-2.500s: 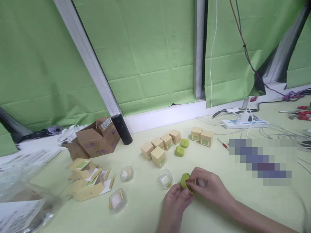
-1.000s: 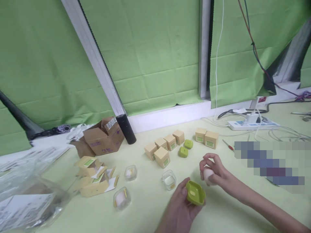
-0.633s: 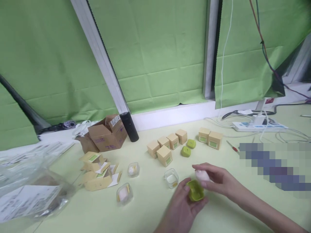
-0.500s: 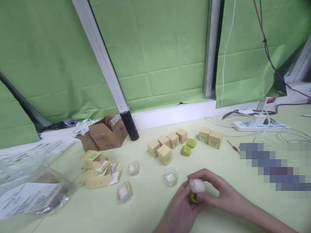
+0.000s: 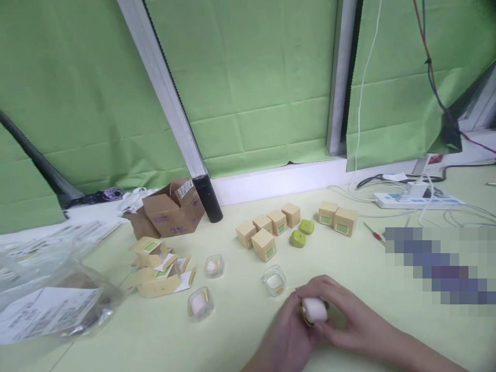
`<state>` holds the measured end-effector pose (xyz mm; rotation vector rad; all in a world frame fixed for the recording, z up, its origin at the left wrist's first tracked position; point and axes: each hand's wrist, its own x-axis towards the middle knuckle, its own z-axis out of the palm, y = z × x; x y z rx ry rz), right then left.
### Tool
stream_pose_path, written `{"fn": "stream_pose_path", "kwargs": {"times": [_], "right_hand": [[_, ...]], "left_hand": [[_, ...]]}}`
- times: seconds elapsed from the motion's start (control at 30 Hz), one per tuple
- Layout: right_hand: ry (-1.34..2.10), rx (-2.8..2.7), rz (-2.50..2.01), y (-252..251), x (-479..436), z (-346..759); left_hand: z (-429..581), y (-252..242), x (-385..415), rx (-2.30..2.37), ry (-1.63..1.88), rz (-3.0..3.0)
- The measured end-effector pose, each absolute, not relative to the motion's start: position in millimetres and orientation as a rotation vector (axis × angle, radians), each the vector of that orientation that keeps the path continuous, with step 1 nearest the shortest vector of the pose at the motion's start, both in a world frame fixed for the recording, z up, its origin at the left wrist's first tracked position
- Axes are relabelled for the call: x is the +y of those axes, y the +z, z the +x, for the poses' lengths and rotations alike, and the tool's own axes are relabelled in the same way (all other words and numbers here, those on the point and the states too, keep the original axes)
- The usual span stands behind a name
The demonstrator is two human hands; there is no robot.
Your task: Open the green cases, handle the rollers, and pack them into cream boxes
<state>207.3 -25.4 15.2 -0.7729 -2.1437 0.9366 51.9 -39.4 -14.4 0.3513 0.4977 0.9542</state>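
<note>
My left hand is closed around a small green case, of which only a rim shows beneath my fingers. A pale, whitish roll sits against the case, within its rim as far as I can see. My right hand grips the roll between thumb and fingers. Just beyond my hands stands a clear plastic container. Two more clear containers, one nearer and one farther, have pale contents. Two green cases rest together behind them.
Several small tan boxes stand at the back. Opened tan cartons lie left, near a brown cardboard box and a black cylinder. A plastic bag fills the left; a power strip and a red-handled tool are right.
The roll has been lowered and turned against the green case, covering more of it. My right hand has dropped slightly with it. Objects on the table stay in place.
</note>
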Motion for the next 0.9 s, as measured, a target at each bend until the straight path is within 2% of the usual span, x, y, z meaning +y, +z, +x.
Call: {"fn": "stream_pose_path", "kwargs": {"times": [0.43, 0.9], "right_hand": [[0.841, -2.139, -0.890, 23.6, -27.1, 213.7], [0.592, -2.314, -0.743, 12.7, -25.2, 212.6]], "left_hand": [[48.3, -23.3, -41.0, 0.514, 0.923, 0.495], [50.1, -15.7, -44.2, 0.541, 0.886, 0.652]]}}
